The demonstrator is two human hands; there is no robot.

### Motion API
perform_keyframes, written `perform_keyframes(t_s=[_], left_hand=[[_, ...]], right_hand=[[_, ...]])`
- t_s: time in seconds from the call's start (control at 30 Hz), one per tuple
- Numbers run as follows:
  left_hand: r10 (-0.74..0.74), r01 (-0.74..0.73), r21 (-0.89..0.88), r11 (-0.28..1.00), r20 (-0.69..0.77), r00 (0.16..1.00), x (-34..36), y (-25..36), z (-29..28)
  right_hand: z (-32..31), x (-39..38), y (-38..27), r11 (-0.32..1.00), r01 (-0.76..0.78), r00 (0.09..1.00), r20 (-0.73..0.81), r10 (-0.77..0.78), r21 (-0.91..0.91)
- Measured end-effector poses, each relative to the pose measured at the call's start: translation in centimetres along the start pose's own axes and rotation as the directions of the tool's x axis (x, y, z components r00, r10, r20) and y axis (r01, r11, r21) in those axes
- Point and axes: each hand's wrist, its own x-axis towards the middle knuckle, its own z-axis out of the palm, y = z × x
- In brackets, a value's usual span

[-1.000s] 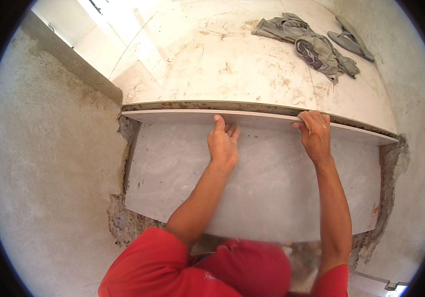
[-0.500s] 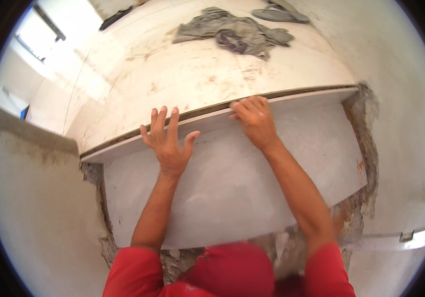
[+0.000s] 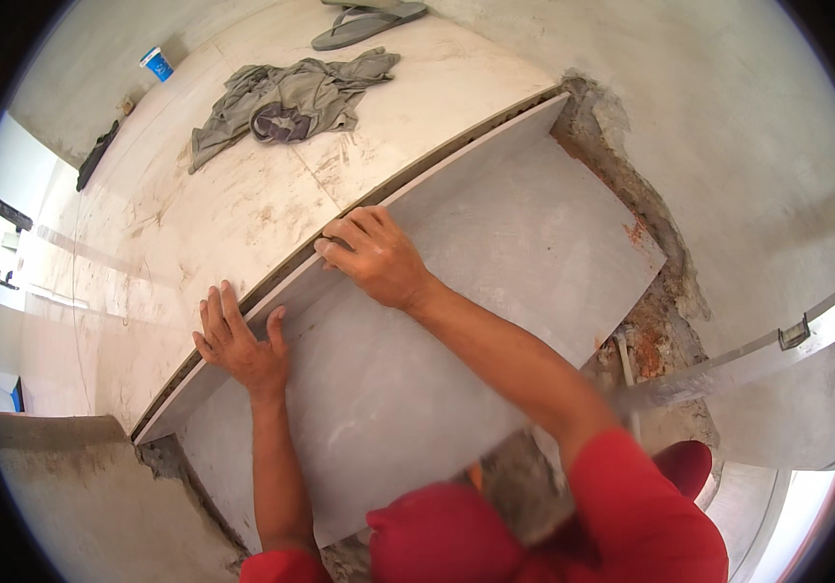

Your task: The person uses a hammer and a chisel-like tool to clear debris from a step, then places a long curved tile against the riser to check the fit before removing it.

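A narrow grey tile strip stands on edge at the back of a large grey slab, against the raised white floor. A dark, rough gap runs between the strip and the floor's edge. My left hand is open, fingers spread across the top of the strip near its left part. To its right, my right hand is closed at the top edge, fingers curled and thumb tucked beneath them by the gap. Whatever lies within those fingers is hidden.
On the raised white floor lie a crumpled grey-green cloth, a grey flip-flop and a blue cup. Plastered walls flank the slab, with broken masonry along its right side. A red cap shows below.
My view has turned, so the strip now slopes more steeply up to the right. Both hands have shifted left along its edge. The left stays spread, the right stays curled.
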Motion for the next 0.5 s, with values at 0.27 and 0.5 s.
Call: perform_keyframes(t_s=[0.27, 0.5], left_hand=[[0.04, -0.036, 0.063, 0.997, -0.058, 0.998, -0.2, -0.5, 0.9], [0.051, -0.044, 0.079, 0.996, -0.086, 0.995, -0.2, -0.3, 1.5]], right_hand=[[-1.2, -2.4, 1.2, 0.95, -0.308, 0.95, -0.07, 0.303, -0.061], [-4.2, -5.5, 6.8, 0.422, -0.891, 0.433, -0.038, 0.901, -0.169]])
